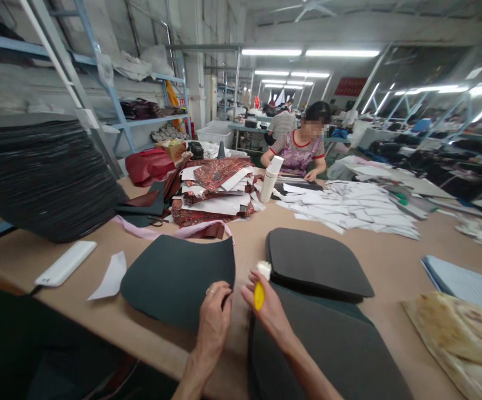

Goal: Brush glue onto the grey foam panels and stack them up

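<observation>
A dark green sheet (178,278) with rounded corners lies on the table in front of me, its right edge slightly curled up. My left hand (215,308) is closed on that right edge, fingers bent around it; a ring shows on one finger. Just to its right, my right hand (268,303) grips a small tool with a yellow handle (259,296) and a white head (264,270), whose exact kind is unclear. Beside and beneath my right forearm lie two stacks of dark sheets, a farther stack (316,258) and a nearer stack (328,344).
A tall pile of black sheets (36,172) stands left, near a white power bank (66,263) and paper scrap (109,278). Behind are patterned red pieces (215,194), a white bottle (271,180) and white strips (353,203). A co-worker (297,147) sits across; cloth (461,333) lies right.
</observation>
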`<action>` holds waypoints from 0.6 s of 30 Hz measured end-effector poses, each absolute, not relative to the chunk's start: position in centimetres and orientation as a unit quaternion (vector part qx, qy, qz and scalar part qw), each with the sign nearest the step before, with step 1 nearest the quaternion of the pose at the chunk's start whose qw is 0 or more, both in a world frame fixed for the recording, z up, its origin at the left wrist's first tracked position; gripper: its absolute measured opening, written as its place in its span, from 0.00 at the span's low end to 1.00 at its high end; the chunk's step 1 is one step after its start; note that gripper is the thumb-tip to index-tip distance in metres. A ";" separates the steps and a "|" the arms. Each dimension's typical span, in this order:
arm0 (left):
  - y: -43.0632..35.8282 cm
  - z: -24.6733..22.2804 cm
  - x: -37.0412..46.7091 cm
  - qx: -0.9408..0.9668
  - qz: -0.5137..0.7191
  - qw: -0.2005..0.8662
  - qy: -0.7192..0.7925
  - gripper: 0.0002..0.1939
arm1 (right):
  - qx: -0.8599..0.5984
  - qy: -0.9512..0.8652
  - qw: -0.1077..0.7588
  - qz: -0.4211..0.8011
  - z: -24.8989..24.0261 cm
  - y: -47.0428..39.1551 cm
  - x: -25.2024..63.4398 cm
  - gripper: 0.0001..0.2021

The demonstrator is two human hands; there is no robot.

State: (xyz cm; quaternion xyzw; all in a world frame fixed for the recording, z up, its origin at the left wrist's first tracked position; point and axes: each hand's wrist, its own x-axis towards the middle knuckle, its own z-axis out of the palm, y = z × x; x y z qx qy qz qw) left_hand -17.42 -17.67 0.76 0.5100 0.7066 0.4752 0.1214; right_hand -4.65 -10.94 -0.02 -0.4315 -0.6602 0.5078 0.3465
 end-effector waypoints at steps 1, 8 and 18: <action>-17.7 1.0 -16.6 0.521 0.486 0.125 0.691 0.12 | -0.439 -0.654 0.346 0.509 0.4 -10.5 -6.2 0.28; -23.7 -0.6 -13.7 0.335 0.555 0.267 0.713 0.17 | -0.454 -0.678 0.388 0.428 1.2 -8.7 -6.8 0.20; -23.6 -1.3 -12.4 -0.121 0.734 0.502 0.442 0.14 | -0.476 -0.644 0.397 0.449 4.5 -9.2 5.9 0.26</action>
